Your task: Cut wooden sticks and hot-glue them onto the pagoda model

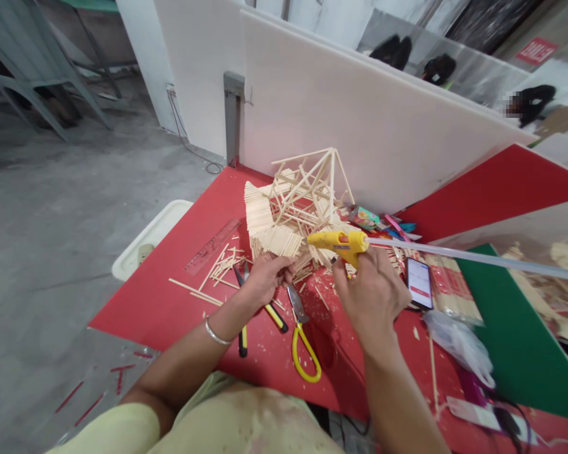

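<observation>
My right hand (372, 296) is wrapped round the handle of a yellow hot glue gun (336, 241), its nozzle pointing left. A long clear glue stick (454, 251) juts from the gun's back. At the nozzle is a model built of pale wooden sticks (265, 214), with an open frame of sticks rising behind. My left hand (267, 277) has its fingers curled together at the model's near edge; what they pinch is hidden. Below it lie yellow-handled scissors (305, 353) and pliers with black and yellow grips (277, 318).
On the red tabletop (170, 309) lie a clear ruler (213, 246), loose sticks (224, 268), a phone (419, 282), packed sticks (454, 290), a plastic bag (461, 343) and a white power strip (487, 413). A white panel (360, 120) stands behind. A green board (515, 328) is at right.
</observation>
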`<state>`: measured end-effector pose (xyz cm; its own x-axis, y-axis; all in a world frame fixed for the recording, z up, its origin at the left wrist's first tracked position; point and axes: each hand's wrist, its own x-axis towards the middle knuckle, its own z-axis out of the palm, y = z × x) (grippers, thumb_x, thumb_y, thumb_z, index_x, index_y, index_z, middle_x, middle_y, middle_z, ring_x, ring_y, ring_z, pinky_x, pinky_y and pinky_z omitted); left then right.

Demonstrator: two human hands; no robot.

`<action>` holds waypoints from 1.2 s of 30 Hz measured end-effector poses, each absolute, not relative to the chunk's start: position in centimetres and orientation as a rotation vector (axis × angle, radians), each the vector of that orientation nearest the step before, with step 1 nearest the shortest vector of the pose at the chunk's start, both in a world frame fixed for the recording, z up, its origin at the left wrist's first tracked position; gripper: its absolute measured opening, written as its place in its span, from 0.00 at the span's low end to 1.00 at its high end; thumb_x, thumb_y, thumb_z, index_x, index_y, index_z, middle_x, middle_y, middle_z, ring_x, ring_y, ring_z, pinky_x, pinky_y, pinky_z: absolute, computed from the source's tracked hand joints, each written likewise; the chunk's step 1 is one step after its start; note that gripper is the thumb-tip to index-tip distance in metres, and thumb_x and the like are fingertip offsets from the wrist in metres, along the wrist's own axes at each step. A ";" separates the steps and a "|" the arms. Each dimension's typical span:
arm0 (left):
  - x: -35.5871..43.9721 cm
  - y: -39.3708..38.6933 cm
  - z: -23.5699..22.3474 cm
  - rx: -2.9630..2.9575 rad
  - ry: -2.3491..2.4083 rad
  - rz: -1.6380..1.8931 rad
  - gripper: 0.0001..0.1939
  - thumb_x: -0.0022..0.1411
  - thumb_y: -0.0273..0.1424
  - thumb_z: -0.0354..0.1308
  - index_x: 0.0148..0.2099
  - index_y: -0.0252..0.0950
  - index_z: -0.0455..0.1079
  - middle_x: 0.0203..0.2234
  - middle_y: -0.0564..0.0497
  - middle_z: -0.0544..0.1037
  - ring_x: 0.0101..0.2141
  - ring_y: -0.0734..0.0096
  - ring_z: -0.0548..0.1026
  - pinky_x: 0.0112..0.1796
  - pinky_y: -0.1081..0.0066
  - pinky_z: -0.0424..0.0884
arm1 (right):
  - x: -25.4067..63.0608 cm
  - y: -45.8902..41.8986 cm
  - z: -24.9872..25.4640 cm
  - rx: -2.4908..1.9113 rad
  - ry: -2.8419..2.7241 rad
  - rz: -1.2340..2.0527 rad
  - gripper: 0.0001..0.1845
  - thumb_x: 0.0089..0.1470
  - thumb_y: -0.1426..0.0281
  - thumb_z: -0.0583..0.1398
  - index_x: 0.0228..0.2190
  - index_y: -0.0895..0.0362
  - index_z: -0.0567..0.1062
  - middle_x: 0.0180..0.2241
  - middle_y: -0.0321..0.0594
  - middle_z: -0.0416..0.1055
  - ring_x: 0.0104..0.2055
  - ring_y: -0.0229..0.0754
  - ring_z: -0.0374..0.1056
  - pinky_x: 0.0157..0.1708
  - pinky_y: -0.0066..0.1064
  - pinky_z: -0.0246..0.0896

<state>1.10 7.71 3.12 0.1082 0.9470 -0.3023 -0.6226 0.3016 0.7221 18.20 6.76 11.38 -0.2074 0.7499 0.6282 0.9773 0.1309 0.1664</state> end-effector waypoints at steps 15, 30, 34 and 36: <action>1.1 7.8 2.6 0.493 0.804 1.239 0.12 0.51 0.34 0.67 0.23 0.30 0.73 0.14 0.51 0.72 0.14 0.79 0.67 0.17 0.77 0.60 | 18.1 6.6 11.6 -1.674 -2.023 -0.798 0.15 0.60 0.64 0.56 0.46 0.59 0.74 0.36 0.41 0.72 0.33 0.40 0.64 0.30 0.32 0.47; 1.1 7.8 2.8 0.489 0.825 1.230 0.13 0.51 0.34 0.66 0.23 0.29 0.73 0.14 0.50 0.72 0.14 0.79 0.67 0.17 0.76 0.60 | 18.0 6.7 11.6 -1.696 -2.000 -0.776 0.15 0.60 0.64 0.55 0.45 0.58 0.74 0.34 0.40 0.70 0.31 0.39 0.61 0.29 0.32 0.44; 1.1 7.8 2.6 0.494 0.828 1.234 0.12 0.51 0.34 0.66 0.24 0.29 0.73 0.14 0.50 0.72 0.14 0.78 0.67 0.18 0.76 0.60 | 17.8 6.7 11.7 -1.689 -1.974 -0.780 0.14 0.59 0.65 0.56 0.44 0.58 0.74 0.35 0.41 0.70 0.31 0.39 0.61 0.29 0.32 0.43; 1.1 7.8 2.7 0.501 0.831 1.234 0.12 0.51 0.34 0.66 0.24 0.29 0.73 0.14 0.50 0.72 0.14 0.79 0.67 0.18 0.76 0.60 | 17.7 6.8 11.7 -1.678 -1.992 -0.786 0.14 0.58 0.65 0.56 0.43 0.58 0.74 0.35 0.42 0.70 0.31 0.39 0.61 0.29 0.32 0.43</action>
